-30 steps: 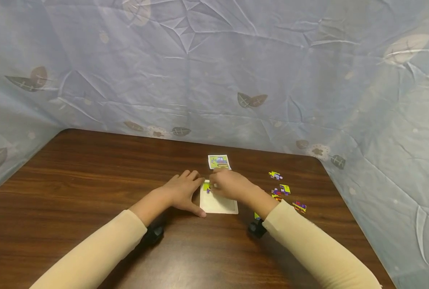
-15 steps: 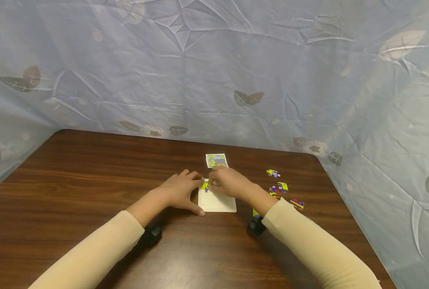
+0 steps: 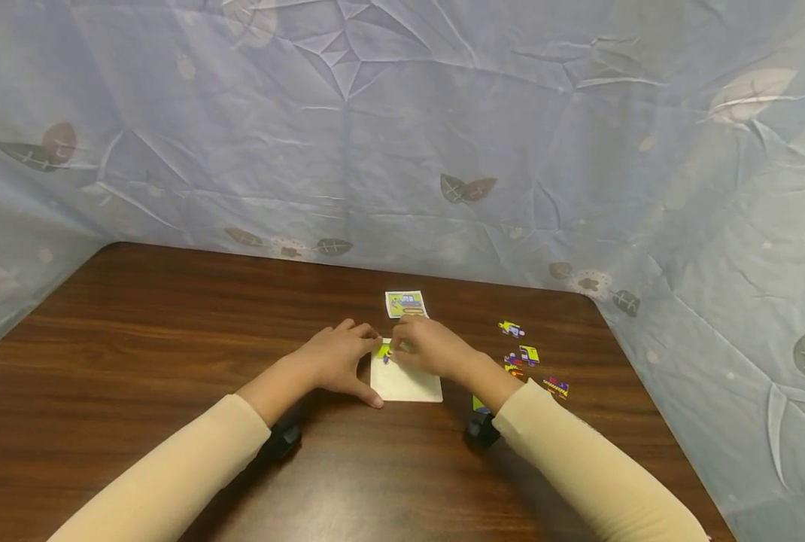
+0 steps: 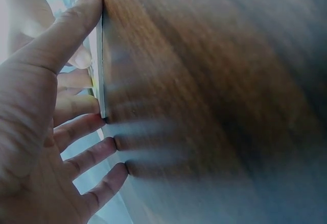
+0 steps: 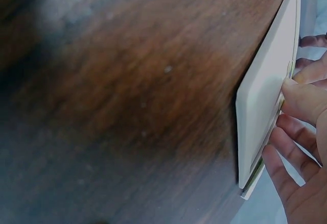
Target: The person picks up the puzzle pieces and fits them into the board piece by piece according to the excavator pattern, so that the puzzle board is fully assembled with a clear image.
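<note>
A shallow cream puzzle tray [image 3: 409,385] lies on the table before me, with a yellow-and-purple puzzle piece [image 3: 384,351] in its far left corner. My left hand [image 3: 338,363] rests along the tray's left edge, thumb at the near corner and fingers spread by the far one. Its fingertips touch the table in the left wrist view. Over the tray's far part my right hand [image 3: 432,346] is bent down, thumb and forefinger pinching a puzzle piece beside the corner. That piece is mostly hidden by the fingers; the right wrist view shows only a thin edge.
Just beyond the tray lies a picture card [image 3: 405,304] with a digger on it. Several loose puzzle pieces [image 3: 528,354] are scattered to the right, one partly under the right forearm [image 3: 480,405]. A grey leaf-patterned cloth [image 3: 402,150] hangs behind the brown table [image 3: 226,301].
The camera view has shifted slightly. Both hands stay at the tray, with only small movements of the right fingers near the far left corner.
</note>
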`<act>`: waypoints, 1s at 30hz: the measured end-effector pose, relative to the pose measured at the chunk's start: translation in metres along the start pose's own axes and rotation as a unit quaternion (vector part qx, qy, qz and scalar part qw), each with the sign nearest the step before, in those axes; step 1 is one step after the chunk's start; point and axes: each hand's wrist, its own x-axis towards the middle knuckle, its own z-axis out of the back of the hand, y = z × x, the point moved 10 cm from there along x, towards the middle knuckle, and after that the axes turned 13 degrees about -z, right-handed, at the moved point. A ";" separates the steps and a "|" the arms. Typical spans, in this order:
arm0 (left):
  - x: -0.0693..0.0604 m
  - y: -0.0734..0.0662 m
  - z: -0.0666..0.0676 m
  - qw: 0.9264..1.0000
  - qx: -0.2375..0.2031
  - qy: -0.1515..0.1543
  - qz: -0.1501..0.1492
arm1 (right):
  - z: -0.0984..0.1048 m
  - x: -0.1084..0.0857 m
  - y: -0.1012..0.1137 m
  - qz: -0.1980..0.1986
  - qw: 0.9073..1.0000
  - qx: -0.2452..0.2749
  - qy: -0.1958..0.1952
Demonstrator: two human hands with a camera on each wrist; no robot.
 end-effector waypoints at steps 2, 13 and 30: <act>0.000 0.000 0.000 1.000 0.002 -0.001 -0.001 | 0.000 0.000 -0.001 -0.001 1.000 0.002 -0.002; -0.002 -0.002 0.001 1.000 -0.006 0.000 0.003 | -0.002 -0.003 -0.003 -0.002 1.000 0.012 -0.003; -0.003 -0.002 0.000 1.000 -0.012 0.009 0.012 | 0.004 -0.012 -0.016 -0.007 0.998 0.058 0.034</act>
